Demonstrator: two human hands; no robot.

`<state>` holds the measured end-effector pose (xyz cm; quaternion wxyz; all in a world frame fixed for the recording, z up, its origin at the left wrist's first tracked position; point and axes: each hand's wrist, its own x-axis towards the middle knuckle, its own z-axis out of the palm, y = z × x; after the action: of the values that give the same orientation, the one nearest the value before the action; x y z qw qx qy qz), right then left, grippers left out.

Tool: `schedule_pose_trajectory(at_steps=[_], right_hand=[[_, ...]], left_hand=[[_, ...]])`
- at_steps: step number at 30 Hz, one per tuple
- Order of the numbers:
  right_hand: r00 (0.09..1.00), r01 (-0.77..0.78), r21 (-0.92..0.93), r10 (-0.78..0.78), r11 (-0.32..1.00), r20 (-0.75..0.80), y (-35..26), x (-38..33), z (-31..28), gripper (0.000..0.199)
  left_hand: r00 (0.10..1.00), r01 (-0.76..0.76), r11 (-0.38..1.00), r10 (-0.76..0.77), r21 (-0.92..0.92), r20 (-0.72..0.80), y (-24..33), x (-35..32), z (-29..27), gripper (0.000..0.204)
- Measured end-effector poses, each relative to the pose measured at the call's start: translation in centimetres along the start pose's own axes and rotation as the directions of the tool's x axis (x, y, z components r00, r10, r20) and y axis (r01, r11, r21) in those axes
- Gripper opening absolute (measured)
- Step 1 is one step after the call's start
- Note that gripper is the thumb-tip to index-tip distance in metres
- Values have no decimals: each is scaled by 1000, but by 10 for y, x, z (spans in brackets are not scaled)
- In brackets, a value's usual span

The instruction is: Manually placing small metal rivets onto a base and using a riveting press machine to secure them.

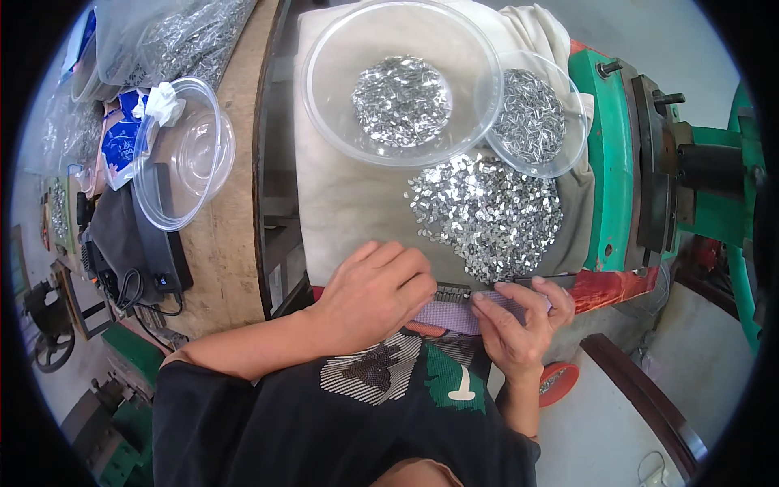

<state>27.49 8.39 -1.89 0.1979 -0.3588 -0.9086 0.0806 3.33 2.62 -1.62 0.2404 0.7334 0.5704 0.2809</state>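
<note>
My left hand (375, 294) is curled palm down at the near edge of a beige cloth (349, 203), its fingers touching a narrow metal strip (453, 291) that lies on a purple pad (454, 316). My right hand (519, 321) pinches the right end of that strip and pad. Just beyond the hands lies a loose heap of small shiny metal pieces (487, 213) on the cloth. A large clear bowl (324, 89) behind it holds more such pieces, and a smaller clear bowl (531, 118) to its right holds thin metal pins.
A green machine (621, 154) with dark bolts stands to the right. A wooden bench (235, 243) on the left carries an empty clear bowl (187, 154), plastic bags of metal parts (178, 36) and a black box with cables (158, 268). A red dish (557, 381) sits low right.
</note>
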Motion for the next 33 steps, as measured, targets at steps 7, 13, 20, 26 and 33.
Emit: schedule_pose_trajectory(at_steps=[7,13,20,26,33], right_hand=[[1000,-8,86,9,996,-10,0,6,1,17],[994,43,43,-48,998,101,-3,18,5,16],[992,67,69,-74,995,106,-1,15,4,14],[998,66,80,-67,995,10,6,22,-7,18],[980,-75,362,136,929,-144,29,75,-24,24]], left_hand=[[1000,6,1000,-6,23,-1,3,0,1,16],[1000,30,999,-30,-19,-9,2,0,0,23],[1000,20,999,-20,-33,-13,0,-4,-4,23],[999,1,997,-4,-81,-35,0,1,-3,25],[997,-28,990,17,-141,-77,-6,1,-5,21]])
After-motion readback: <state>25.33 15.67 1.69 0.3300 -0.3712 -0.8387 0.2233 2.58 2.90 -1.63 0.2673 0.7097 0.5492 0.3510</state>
